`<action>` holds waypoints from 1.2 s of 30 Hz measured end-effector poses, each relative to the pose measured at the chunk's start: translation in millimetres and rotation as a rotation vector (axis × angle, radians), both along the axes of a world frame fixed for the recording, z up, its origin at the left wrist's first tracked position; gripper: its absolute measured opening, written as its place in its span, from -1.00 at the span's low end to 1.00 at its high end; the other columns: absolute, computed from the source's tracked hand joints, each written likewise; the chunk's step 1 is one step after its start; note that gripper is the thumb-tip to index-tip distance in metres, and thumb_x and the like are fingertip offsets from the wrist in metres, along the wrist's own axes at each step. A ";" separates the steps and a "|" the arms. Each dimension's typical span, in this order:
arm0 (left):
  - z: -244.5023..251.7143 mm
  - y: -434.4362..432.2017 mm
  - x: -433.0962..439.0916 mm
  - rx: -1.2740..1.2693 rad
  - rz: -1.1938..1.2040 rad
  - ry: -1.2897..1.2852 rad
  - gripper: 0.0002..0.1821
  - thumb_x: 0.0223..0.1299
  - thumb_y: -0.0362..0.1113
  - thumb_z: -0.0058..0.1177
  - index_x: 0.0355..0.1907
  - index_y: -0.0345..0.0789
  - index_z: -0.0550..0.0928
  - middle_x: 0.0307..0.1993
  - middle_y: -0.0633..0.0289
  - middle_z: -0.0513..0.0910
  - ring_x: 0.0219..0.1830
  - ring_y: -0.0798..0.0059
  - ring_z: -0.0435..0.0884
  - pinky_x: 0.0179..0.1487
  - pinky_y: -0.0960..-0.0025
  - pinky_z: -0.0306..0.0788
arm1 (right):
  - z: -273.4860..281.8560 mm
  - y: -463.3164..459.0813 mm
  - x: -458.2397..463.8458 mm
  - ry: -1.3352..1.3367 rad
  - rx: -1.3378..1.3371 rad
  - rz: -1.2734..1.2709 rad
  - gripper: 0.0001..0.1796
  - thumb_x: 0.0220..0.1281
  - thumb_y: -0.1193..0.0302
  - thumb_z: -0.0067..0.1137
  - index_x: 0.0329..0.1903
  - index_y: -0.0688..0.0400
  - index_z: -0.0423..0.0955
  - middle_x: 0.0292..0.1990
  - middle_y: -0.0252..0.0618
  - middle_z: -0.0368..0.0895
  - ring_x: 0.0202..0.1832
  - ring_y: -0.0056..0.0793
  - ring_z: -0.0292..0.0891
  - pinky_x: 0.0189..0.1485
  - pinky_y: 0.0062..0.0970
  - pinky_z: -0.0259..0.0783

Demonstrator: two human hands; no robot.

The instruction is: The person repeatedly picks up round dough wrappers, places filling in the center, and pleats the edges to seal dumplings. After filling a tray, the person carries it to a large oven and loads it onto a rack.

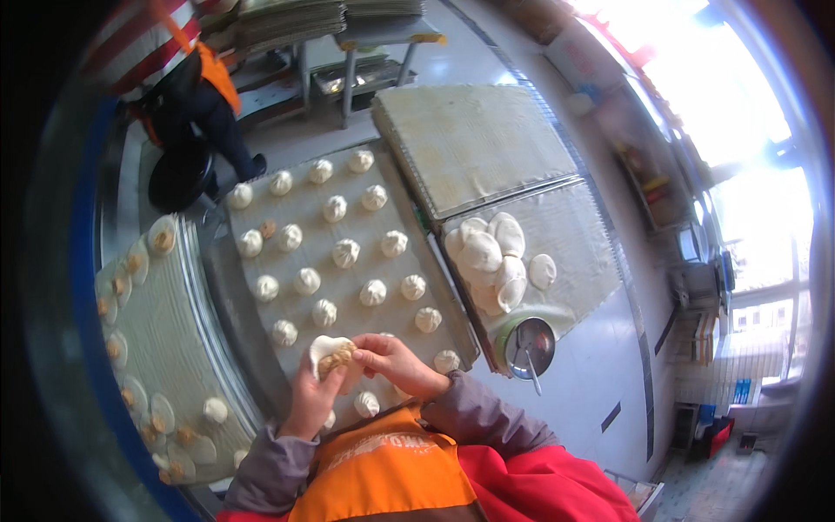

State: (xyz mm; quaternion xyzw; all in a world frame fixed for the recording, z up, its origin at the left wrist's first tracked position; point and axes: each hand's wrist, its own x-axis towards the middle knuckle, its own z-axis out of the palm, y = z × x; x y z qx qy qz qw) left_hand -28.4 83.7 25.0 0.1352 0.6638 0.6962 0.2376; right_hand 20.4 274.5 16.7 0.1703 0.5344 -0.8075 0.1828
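My left hand [314, 395] holds a round dough wrapper [324, 347] with brown filling [336, 358] in it. The fingers of my right hand [393, 367] pinch the wrapper's edge on the right side. Under and beyond both hands, pleated filled buns [346, 252] stand in loose rows on a cloth-lined tray [339, 280]. To the left, flat wrappers topped with filling [162, 412] lie along the edge of another cloth-covered stack [176, 326].
Plain dough wrappers [483, 252] are heaped on a cloth-covered stack at right, near a metal bowl [540, 346] with a spoon [533, 370]. Another tray stack [476, 143] is behind. A person in an orange apron [218, 77] stands at upper left by a black stool [181, 173].
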 end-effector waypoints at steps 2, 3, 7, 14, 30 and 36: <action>-4.4 -5.7 18.2 0.002 0.005 -0.006 -0.62 0.42 -0.37 0.18 0.23 -0.37 0.51 0.00 0.23 0.67 0.00 0.54 0.63 0.08 0.39 0.53 | 2.7 -8.8 11.8 -0.042 0.089 -0.072 -0.75 0.52 0.33 0.21 0.06 0.22 0.61 -0.17 -0.47 0.67 -0.20 -0.71 0.50 -0.13 -0.61 0.44; -4.9 -9.9 25.1 -0.050 0.015 -0.011 -0.63 0.42 -0.35 0.19 0.21 -0.37 0.52 -0.04 0.24 0.68 -0.01 0.55 0.63 0.06 0.40 0.53 | 5.7 -12.7 15.7 -0.054 0.147 -0.053 -0.77 0.51 0.36 0.22 0.04 0.24 0.61 -0.15 -0.46 0.67 -0.21 -0.71 0.50 -0.15 -0.59 0.45; -2.9 -22.8 39.8 -0.063 0.129 -0.464 -0.65 0.43 -0.35 0.19 0.21 -0.34 0.55 -0.06 0.28 0.67 -0.02 0.58 0.63 0.06 0.45 0.53 | 20.0 -23.6 17.3 0.720 0.873 0.019 -0.84 0.26 0.62 0.27 -0.10 0.29 0.61 -0.28 -0.15 0.61 -0.30 -0.25 0.59 -0.25 -0.42 0.51; -0.8 -51.2 41.5 0.003 -0.055 -0.119 -0.63 0.45 -0.46 0.14 0.27 -0.35 0.53 0.04 0.25 0.67 0.04 0.61 0.61 0.16 0.48 0.51 | 35.4 -46.5 16.0 0.350 0.512 0.120 -0.69 0.24 0.66 0.29 0.05 0.28 0.63 -0.30 -0.22 0.62 -0.29 -0.51 0.59 -0.22 -0.51 0.52; -18.1 -99.8 64.5 -0.010 -0.076 -0.310 -0.64 0.51 -0.32 0.08 0.28 -0.28 0.48 -0.16 0.27 0.66 -0.30 0.70 0.56 -0.31 0.53 0.44 | 52.0 -91.0 2.5 0.600 0.812 0.550 -0.83 0.19 0.58 0.31 -0.14 0.22 0.62 -0.28 -0.13 0.62 -0.28 -0.13 0.62 -0.23 -0.32 0.53; -17.7 -107.2 60.4 -0.105 -0.058 0.155 -0.48 0.37 -0.38 0.25 0.34 -0.30 0.46 -0.32 0.40 0.59 -0.31 0.73 0.50 -0.24 0.53 0.42 | 46.2 -98.0 1.1 0.679 0.846 0.649 -0.82 0.25 0.55 0.22 -0.09 0.24 0.57 -0.28 -0.08 0.60 -0.21 0.02 0.61 -0.15 -0.15 0.54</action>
